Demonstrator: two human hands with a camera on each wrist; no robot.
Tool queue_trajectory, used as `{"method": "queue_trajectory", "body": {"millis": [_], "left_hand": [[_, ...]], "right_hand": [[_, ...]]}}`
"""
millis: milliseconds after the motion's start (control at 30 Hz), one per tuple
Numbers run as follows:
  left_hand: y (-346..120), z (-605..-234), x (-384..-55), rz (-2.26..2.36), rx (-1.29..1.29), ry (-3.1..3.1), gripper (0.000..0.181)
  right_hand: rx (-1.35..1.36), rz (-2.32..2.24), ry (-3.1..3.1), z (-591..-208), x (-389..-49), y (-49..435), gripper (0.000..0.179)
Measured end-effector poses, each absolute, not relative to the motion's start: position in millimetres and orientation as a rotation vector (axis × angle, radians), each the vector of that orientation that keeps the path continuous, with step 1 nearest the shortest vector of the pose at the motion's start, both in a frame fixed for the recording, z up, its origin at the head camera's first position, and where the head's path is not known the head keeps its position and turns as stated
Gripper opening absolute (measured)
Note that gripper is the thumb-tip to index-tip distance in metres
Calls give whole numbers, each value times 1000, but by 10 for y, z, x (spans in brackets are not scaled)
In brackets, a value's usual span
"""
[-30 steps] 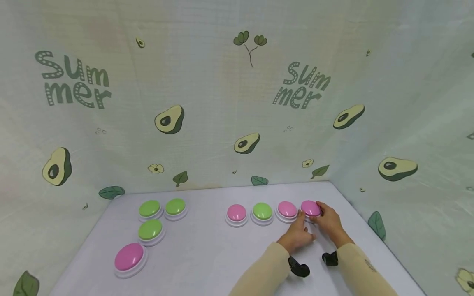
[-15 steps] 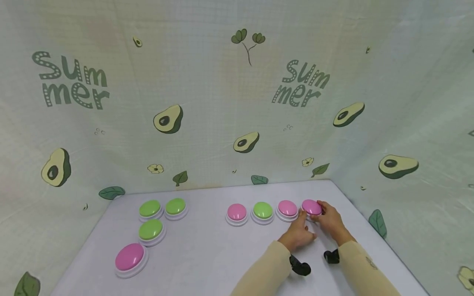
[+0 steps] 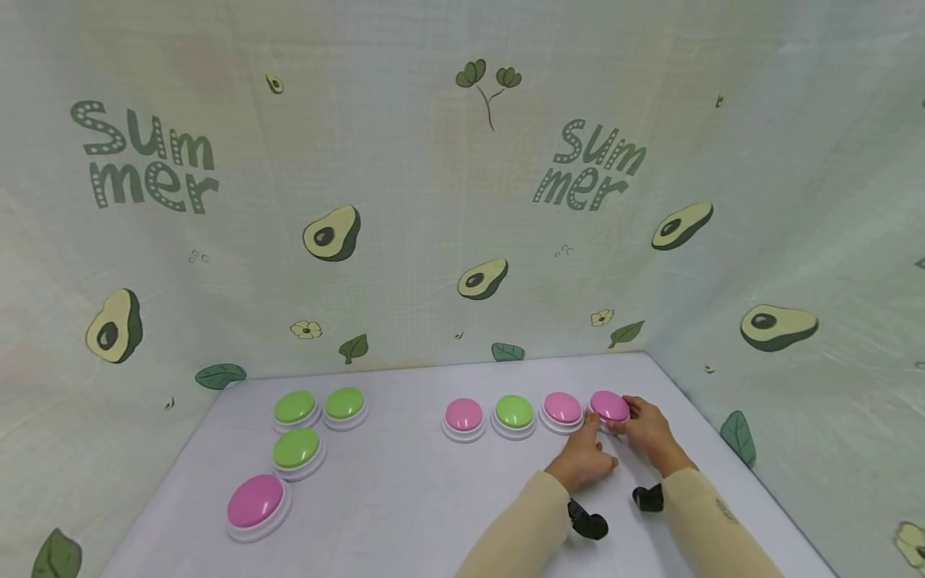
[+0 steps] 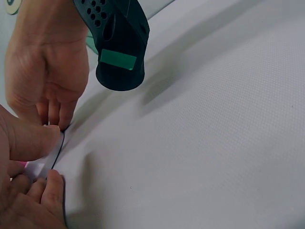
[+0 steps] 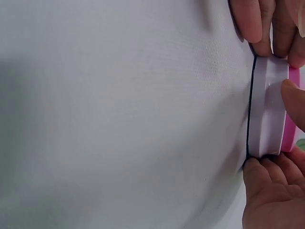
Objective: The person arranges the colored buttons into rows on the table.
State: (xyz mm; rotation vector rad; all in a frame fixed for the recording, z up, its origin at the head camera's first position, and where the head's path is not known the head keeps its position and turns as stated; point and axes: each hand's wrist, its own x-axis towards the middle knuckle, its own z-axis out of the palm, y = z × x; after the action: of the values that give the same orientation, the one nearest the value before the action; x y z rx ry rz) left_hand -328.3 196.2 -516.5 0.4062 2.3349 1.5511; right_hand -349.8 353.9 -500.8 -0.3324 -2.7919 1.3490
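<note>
At the right end of a row of push buttons, both hands are at a pink domed button [image 3: 609,405] on a round white base. My right hand [image 3: 648,433] pinches it, thumb at the front, fingers along its right side. Fingertips of my left hand [image 3: 581,453] touch the left side; its thumb points right, apart from the button. In the right wrist view the white base [image 5: 271,109] stands between both sets of fingers. Left of it in the row are a pink button [image 3: 562,408], a green button [image 3: 514,412] and another pink button [image 3: 463,416].
At left are a large pink button [image 3: 255,502] and three green buttons, one nearer [image 3: 295,448] and two behind. The white table [image 3: 390,498] meets a patterned cloth backdrop [image 3: 405,160] at its back and sides. Black wrist devices [image 3: 588,522] hang below both sleeves.
The hands and buttons keep their places against the table; only the head view shifts slightly.
</note>
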Motion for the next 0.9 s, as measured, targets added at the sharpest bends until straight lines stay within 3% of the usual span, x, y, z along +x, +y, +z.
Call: {"method": "queue_trajectory", "body": {"millis": [900], "left_hand": [[1943,-5155,-3164,1638,396,2328,86]], "right_hand": [[-371,1484,-2691,-5091,-3470,3517,82]]}}
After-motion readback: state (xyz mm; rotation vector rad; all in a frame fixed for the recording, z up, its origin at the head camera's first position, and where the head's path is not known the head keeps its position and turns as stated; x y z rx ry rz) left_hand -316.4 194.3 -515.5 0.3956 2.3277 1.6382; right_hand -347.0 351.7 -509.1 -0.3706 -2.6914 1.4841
